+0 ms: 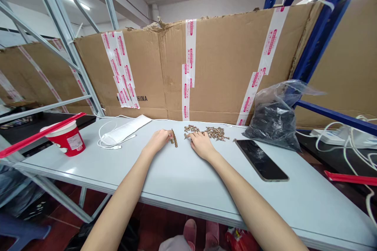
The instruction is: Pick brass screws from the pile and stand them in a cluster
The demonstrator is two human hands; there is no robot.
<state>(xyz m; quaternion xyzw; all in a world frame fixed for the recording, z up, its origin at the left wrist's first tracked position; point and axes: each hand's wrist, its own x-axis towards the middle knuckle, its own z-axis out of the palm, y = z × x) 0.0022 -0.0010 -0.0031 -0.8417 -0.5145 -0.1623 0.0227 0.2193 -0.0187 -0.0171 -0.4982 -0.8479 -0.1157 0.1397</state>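
Pale grey tabletop (188, 184) before a taped cardboard wall (232, 59), with small brassy pieces (217, 133) in the middle

Bent fingers of the left hand (160, 140) rest against a short, narrow row (176, 141) of the pieces; whether they pinch one cannot be told. The right hand (203, 146) lies palm down, fingers curled beside loose heaps of them, fingertips partly hidden, its grip equally unclear. The pieces are shiny, gold-brown and too small to make out in shape. Around them, the surface is smooth with a soft sheen. Rightward lie a glossy black phone (262, 160) and a crinkled clear plastic bag (273, 121) with dark contents; leftward, a coiled white cable (119, 147) and a red cup (72, 140). Behind, ragged-topped brown cardboard stands between grey metal bars (63, 27) and blue posts (319, 35).
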